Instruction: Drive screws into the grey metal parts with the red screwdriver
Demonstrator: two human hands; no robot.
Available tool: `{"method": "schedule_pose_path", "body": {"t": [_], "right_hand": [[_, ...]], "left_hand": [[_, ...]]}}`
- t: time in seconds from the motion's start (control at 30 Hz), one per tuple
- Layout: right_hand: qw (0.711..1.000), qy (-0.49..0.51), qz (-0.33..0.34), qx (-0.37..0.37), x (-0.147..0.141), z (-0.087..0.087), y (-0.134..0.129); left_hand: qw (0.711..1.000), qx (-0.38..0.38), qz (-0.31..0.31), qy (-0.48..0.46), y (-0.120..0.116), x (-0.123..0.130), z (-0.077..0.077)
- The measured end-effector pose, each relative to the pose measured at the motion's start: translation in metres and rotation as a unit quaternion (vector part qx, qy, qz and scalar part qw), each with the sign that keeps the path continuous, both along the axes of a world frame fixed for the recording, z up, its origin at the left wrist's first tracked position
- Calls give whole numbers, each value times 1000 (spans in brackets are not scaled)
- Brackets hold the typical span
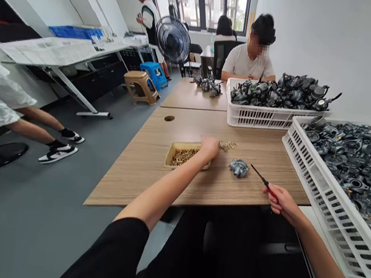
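Observation:
My left hand [210,147] is over the right end of a shallow tray [170,154] filled with small brass-coloured screws [183,156]. Its fingers point down and away, mostly hidden behind the back of the hand. A loose heap of similar screws [227,145] lies on the wood-grain table just beyond it. My right hand [282,201] grips a screwdriver [264,181] by its red and black handle, the dark shaft pointing up and left. Between the hands a grey metal carburetor body [239,168] rests on the table, apart from the screwdriver tip.
To the right stands a white slatted crate [323,197] heaped with grey metal parts. Another white crate [261,118] of dark assemblies is at the back, before a seated person [251,63]. More assemblies [209,86] lie farther left. A fan [173,39] and stools [140,87] stand beyond.

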State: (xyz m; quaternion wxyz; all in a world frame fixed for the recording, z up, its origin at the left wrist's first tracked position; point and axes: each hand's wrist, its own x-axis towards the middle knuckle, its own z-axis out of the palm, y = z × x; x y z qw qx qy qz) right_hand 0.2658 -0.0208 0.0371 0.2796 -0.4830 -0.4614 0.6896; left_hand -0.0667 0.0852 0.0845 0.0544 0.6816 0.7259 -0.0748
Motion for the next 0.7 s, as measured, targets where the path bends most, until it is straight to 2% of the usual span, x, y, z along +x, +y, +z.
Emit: {"method": "schedule_pose_path", "body": {"t": [0.2,0.7], "right_hand": [[1000,-1,5,-5,-1,5,0],[1000,-12,0,-14,0,7,-1]], "left_hand": [[1000,4,-10,-2,4,2,-8],[995,29,-79,-51,-9,14,-10]]}}
